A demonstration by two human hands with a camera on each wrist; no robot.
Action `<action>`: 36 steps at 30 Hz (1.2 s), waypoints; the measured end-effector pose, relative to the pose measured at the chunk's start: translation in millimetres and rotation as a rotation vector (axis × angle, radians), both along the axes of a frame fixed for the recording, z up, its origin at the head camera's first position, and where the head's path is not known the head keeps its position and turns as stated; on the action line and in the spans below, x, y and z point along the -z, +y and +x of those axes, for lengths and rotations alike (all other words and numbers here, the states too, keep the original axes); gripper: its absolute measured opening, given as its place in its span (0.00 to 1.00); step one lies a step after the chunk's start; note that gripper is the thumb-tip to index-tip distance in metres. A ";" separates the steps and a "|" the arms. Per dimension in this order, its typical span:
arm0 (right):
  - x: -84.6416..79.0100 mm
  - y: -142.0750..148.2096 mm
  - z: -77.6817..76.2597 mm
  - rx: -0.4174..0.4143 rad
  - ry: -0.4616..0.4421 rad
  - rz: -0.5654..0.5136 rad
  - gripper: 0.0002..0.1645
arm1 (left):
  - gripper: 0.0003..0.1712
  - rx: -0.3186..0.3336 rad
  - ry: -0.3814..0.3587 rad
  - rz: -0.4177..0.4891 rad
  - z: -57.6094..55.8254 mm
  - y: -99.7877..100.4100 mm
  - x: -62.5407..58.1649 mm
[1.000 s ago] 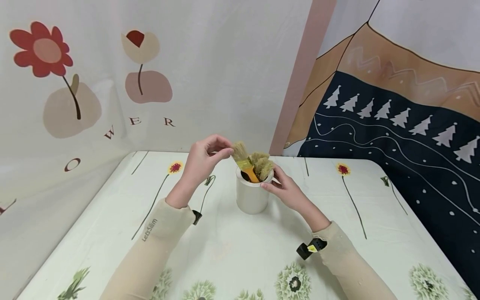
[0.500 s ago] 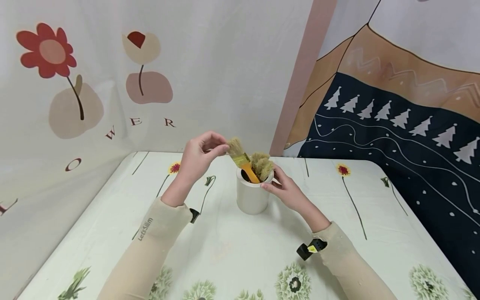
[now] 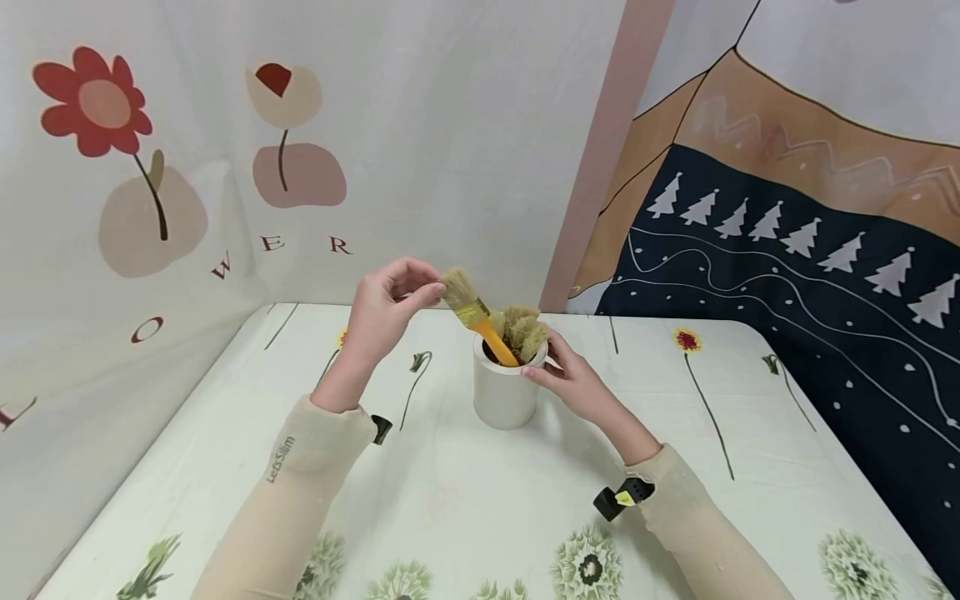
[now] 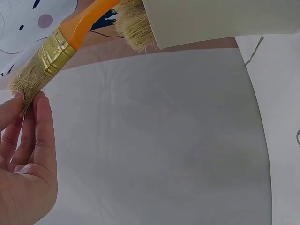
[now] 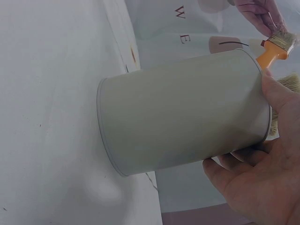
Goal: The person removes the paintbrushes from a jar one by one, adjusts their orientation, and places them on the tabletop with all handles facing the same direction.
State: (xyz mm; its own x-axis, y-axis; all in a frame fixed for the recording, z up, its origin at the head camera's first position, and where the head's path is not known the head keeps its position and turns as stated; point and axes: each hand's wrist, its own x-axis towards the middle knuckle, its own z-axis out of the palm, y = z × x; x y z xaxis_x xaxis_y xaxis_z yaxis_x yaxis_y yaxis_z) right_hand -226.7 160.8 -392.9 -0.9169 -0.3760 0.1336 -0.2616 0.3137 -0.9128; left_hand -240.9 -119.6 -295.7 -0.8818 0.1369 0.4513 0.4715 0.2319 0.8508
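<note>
A paintbrush (image 3: 476,313) with an orange handle and gold ferrule leans out of a pale cylindrical pot (image 3: 505,400), bristles up and tilted left. My left hand (image 3: 390,312) pinches its bristle tips between thumb and fingers; the left wrist view shows the pinch on the bristles (image 4: 29,84). The handle's lower end is hidden inside the pot. My right hand (image 3: 573,377) holds the pot by its right side near the rim, thumb in front and fingers behind, as the right wrist view also shows. More brush bristles (image 3: 522,327) stick up from the pot beside the orange handle.
The pot stands on a table (image 3: 465,508) covered with a flower-print cloth. Behind the table hangs a pale curtain (image 3: 450,125) with printed flowers and letters. On the right is a dark cloth (image 3: 825,308) printed with trees.
My left hand has moved left and slightly up with the bristle tips, and the paintbrush leans further left with more of its handle showing. The pot and right hand stay in place.
</note>
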 end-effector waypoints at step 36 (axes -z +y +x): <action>-0.2 -1.1 1.0 0.002 -0.017 -0.007 0.46 | 0.06 -0.073 0.080 0.350 -4.2 -28.5 -8.4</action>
State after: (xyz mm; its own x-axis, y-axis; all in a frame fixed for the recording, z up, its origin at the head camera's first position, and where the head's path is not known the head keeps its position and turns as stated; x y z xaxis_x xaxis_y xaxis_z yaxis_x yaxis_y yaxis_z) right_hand -225.6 159.7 -392.6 -0.9198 -0.3736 0.1204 -0.2454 0.3080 -0.9192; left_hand -245.2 -148.1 -287.3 -0.8436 -0.0998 0.5275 0.5326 -0.0317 0.8458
